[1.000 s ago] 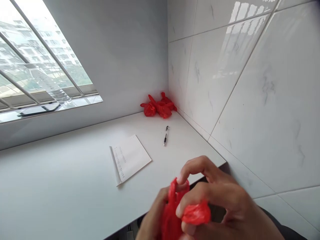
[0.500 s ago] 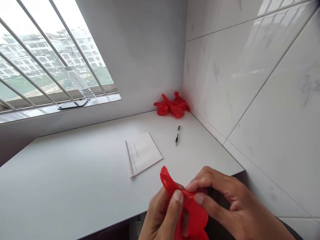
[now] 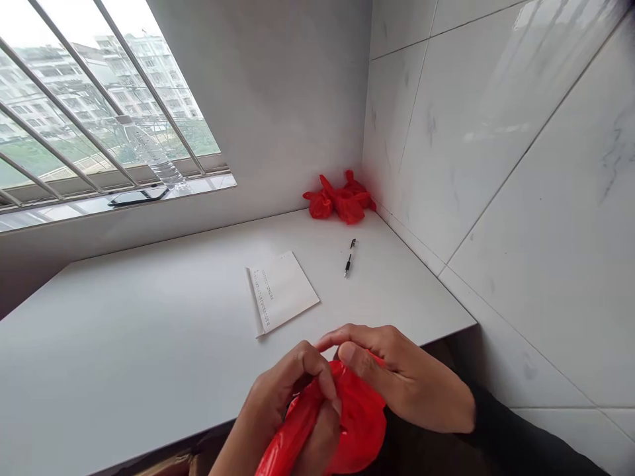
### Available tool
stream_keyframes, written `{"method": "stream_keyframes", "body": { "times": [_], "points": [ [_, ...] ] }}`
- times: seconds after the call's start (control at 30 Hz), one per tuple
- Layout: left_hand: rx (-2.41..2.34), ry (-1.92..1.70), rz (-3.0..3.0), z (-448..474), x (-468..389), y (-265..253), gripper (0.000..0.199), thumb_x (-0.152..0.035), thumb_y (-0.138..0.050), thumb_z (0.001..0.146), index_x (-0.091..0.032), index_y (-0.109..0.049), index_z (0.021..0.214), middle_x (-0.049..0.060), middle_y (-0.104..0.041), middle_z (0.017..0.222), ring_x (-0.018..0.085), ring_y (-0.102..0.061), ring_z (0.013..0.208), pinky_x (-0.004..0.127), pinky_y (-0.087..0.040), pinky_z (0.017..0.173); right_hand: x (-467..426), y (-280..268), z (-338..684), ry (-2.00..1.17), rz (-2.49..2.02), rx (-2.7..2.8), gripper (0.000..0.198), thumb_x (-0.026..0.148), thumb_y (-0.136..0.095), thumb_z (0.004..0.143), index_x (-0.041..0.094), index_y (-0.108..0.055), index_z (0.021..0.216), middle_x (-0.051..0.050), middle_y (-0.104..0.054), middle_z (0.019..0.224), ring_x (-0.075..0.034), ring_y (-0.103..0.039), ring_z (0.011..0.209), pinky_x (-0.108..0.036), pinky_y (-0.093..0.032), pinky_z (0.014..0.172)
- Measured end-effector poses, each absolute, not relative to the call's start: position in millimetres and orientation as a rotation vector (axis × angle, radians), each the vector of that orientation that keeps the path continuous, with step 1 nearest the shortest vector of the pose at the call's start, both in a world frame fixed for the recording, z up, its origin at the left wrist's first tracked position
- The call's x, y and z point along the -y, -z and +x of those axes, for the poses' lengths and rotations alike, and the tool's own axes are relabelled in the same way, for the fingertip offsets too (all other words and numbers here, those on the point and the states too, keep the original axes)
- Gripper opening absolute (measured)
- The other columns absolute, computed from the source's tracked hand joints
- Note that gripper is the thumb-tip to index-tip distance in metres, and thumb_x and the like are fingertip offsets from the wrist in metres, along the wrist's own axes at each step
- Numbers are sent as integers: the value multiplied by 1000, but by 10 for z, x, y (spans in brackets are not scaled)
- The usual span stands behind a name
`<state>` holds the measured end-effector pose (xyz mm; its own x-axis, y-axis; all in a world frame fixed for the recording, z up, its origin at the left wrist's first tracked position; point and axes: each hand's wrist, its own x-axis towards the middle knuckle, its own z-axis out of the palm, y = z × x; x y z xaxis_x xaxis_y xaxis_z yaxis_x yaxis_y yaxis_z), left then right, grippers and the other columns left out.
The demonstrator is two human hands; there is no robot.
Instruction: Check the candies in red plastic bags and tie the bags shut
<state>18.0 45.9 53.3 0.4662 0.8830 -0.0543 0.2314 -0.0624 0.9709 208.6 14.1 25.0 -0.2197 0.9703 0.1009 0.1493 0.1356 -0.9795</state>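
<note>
A thin red plastic bag (image 3: 358,423) is bunched up between my two hands, below the front edge of the table. My left hand (image 3: 302,390) is closed around its gathered part, and a twisted length of the bag hangs out at the lower left. From the other side, my right hand (image 3: 397,370) reaches over the top of the bag, its thumb against the plastic and its fingers bent round behind. The fingertips of my right hand are partly hidden. What the bag may hold cannot be seen.
On the white table (image 3: 149,330) lie a small printed paper sheet (image 3: 288,291) and a black-and-clear pen (image 3: 348,261). Knotted red bags (image 3: 342,199) sit in the far corner by the tiled wall (image 3: 496,165). A clear bottle (image 3: 153,155) and a dark flat device (image 3: 139,196) are on the windowsill.
Both hands have shifted left. My left hand has turned from a thumb pinch to a fist around the bag, and the bag's upright end now hangs down to the lower left.
</note>
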Motion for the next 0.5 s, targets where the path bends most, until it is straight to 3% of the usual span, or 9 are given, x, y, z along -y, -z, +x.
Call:
{"method": "stream_keyframes", "body": {
  "times": [0.07,0.17,0.27,0.37,0.43,0.5],
  "points": [
    [-1087,-776,1856,113,-512,-486,16,-35,-66,85,-24,-61,75,0,-59,66,13,-45,56,22,-39,52,-231,-198,2060,-1348,-1139,1463,41,50,-39,108,27,-65,132,2,-61,77,-13,-54,67,-25,-46,63],
    [-1059,-889,2135,46,-566,-418,11,-27,-61,91,-26,-71,93,3,-70,84,14,-61,64,21,-49,58,-328,-136,2035,-1579,-1002,1426,42,50,-51,105,26,-59,139,6,-52,70,-10,-41,57,-22,-35,54],
    [-1026,-1095,2213,38,-557,-396,14,-21,-62,91,-26,-74,96,6,-72,98,17,-69,77,21,-54,65,-392,-135,2027,-1674,-868,1424,38,47,-63,99,21,-66,126,3,-59,78,-10,-49,65,-23,-40,60],
    [-1148,-1230,2100,26,-524,-422,14,-25,-65,88,-28,-78,94,7,-73,100,20,-71,83,24,-57,69,-400,-227,1997,-1533,-921,1434,29,44,-65,97,19,-72,110,-1,-68,92,-14,-59,80,-25,-47,70],
    [-1151,-1187,2050,-32,-533,-457,22,-33,-68,87,-30,-81,104,8,-75,105,24,-73,87,27,-60,73,-371,-334,1952,-1363,-979,1490,23,40,-63,99,21,-73,107,-1,-71,97,-14,-62,84,-25,-49,72],
    [-1036,-1052,2166,-147,-579,-498,37,-34,-65,89,-35,-75,126,7,-75,117,25,-73,97,28,-61,79,-334,-462,1902,-1193,-1009,1538,19,36,-61,101,22,-74,103,1,-73,98,-13,-65,86,-25,-51,77]
  ]
}}
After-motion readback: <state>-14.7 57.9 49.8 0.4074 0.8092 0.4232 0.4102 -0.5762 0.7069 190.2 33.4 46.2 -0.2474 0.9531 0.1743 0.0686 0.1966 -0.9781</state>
